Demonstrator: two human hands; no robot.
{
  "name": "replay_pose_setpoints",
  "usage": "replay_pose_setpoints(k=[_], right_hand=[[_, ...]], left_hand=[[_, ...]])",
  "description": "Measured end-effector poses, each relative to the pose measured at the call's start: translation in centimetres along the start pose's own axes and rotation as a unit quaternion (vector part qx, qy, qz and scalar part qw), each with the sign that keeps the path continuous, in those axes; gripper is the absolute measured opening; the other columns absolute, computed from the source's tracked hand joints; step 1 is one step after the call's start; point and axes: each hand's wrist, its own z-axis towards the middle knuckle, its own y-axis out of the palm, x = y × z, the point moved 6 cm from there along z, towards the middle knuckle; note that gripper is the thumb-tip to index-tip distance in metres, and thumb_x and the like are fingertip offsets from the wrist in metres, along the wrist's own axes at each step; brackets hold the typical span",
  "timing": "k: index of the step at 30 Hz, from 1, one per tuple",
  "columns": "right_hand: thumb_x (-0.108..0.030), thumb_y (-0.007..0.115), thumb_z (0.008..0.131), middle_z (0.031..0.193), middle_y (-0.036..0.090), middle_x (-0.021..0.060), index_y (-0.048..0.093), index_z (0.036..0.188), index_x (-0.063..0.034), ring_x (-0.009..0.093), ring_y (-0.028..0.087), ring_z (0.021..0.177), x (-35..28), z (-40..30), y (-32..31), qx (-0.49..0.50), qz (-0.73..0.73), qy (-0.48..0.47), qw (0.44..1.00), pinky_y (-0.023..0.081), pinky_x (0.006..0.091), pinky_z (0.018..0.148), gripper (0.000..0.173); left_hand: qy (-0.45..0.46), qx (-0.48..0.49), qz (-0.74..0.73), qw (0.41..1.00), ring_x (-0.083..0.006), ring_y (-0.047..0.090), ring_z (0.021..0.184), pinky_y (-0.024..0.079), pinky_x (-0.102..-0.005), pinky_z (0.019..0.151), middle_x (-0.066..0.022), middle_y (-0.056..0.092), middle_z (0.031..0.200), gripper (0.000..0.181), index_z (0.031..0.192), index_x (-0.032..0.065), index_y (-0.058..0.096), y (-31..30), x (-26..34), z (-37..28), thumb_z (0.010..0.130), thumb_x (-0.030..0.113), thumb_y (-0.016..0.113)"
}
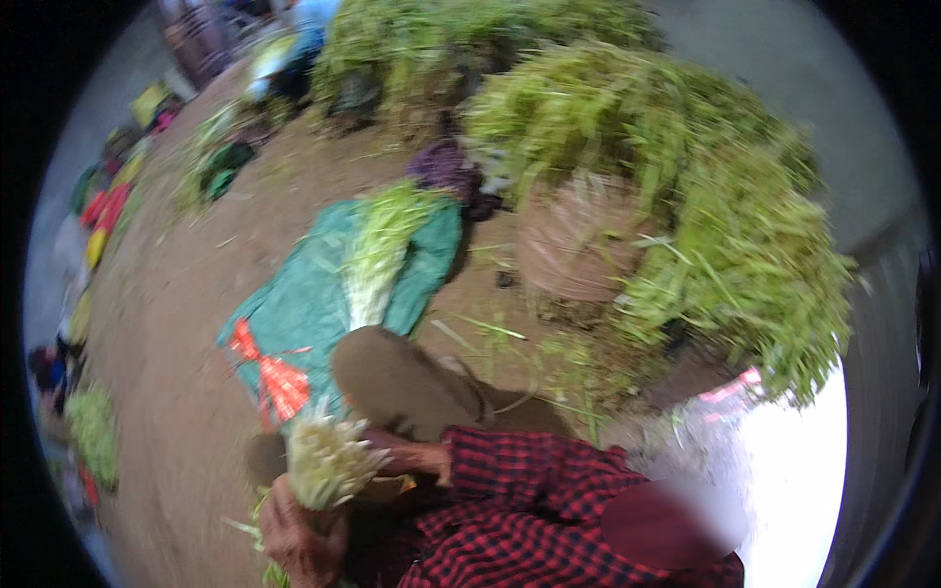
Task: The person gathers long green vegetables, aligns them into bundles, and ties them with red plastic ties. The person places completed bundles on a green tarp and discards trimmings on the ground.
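Observation:
A bundle of pale-stemmed greens (331, 459) is held with its stem ends facing up. My left hand (305, 533), at the lower left, is wrapped around its lower side. My right hand (408, 457) reaches to the bundle's right side from a red and black checked sleeve; its fingers are partly hidden behind the stems. Just beyond my bent knee (397, 375), another bunch of long greens (378, 257) lies on a green plastic sheet (294, 283). Red plastic ties (276, 378) rest at the near left part of that sheet.
Large heaps of leafy greens (750, 242) rise at the right and along the top. A brownish wrapped bundle (577, 239) stands against them, near a purple mesh sack (445, 169). Loose leaves litter the brown ground. At the far left are blurred people (51, 371), coloured sacks and more greens (92, 434).

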Motion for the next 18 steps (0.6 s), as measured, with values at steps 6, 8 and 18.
replay_pose_setpoints(k=[6, 8, 18], right_hand=[[-0.015, 0.064, 0.082, 0.112, 0.063, 0.0133, 0.058, 0.118, -0.0015, 0.021, 0.060, 0.099, -5.6, -1.6, -0.6, -0.033, -0.215, -0.060, 0.974, 0.048, 0.0364, 0.084, 0.039], [-0.018, 0.067, 0.080, 0.108, 0.063, 0.0169, 0.059, 0.112, -0.0009, 0.025, 0.062, 0.097, -5.6, -1.1, -0.5, -0.058, -0.233, -0.099, 0.966, 0.048, 0.0378, 0.082, 0.037], [-0.015, 0.058, 0.087, 0.081, 0.065, 0.0215, 0.060, 0.099, 0.0038, 0.031, 0.066, 0.068, -9.1, 0.1, -2.8, -0.146, -0.293, 0.208, 0.921, 0.049, 0.0394, 0.062, 0.022]], left_hand=[[0.055, -0.030, -0.040, 0.997, -0.0421, 0.049, 0.113, 0.038, -0.0493, 0.097, -0.0238, 0.051, 0.123, 0.091, 0.131, -0.0013, 0.043, -0.9, 0.3, 1.6, 0.061, 0.042, 0.082], [0.025, -0.057, -0.142, 0.988, -0.0411, 0.051, 0.110, 0.040, -0.0483, 0.095, -0.0237, 0.053, 0.121, 0.095, 0.133, -0.0014, 0.042, -0.6, -1.1, 1.3, 0.060, 0.043, 0.083], [-0.055, -0.157, -0.144, 0.975, -0.0368, 0.058, 0.090, 0.046, -0.0444, 0.079, -0.0194, 0.059, 0.098, 0.092, 0.130, -0.0043, 0.043, 1.8, -2.9, 1.4, 0.057, 0.036, 0.083]])
